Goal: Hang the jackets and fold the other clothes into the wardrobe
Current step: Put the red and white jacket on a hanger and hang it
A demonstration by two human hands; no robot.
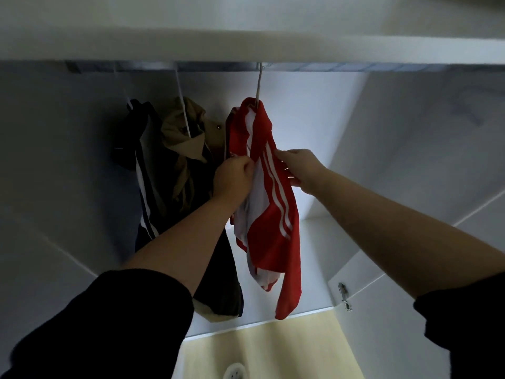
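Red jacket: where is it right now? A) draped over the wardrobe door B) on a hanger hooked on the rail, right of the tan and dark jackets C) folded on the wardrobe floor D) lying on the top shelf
B: the red jacket hangs from a hanger on the rail, right of the tan jacket and the dark jacket, with the left hand and right hand on it.

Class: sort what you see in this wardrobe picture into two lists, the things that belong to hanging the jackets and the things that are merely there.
Part of the job:
red jacket, on a hanger
left hand, pinching its front edge
right hand, on its striped sleeve
khaki jacket, hung
dark jacket, hung
hanging rail

Merely there:
door hinge
white round object on the floor
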